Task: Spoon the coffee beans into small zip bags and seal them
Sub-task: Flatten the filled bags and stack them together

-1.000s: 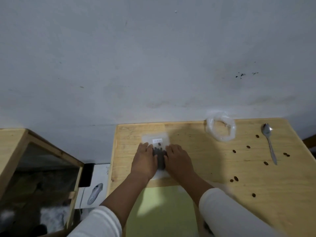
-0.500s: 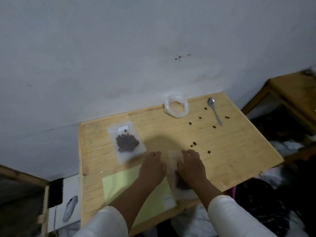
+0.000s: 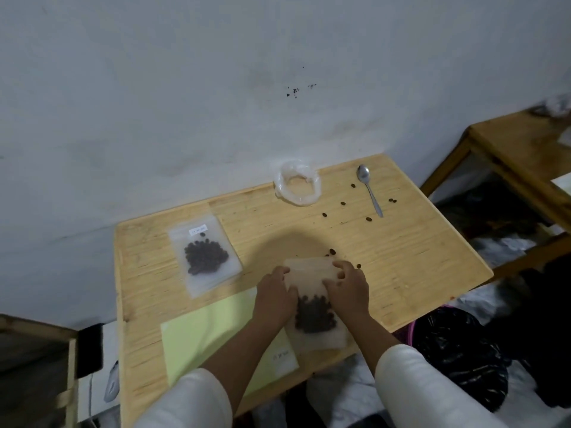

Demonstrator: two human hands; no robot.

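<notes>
The left hand (image 3: 276, 299) and right hand (image 3: 348, 288) press bent fingers flat on the upper part of a soft clear zip bag (image 3: 312, 304); its dark beans lie between the wrists. A second filled bag (image 3: 204, 254) lies apart on the rough wooden table (image 3: 417, 257). One metal spoon (image 3: 369, 189) lies among scattered beans.

Illumination was dim and flat, a soft shadow fell on the table (image 3: 401, 257) ahead of the hands, edges bowed from wide-angle distortion, and detail was soft with slight blur.
</notes>
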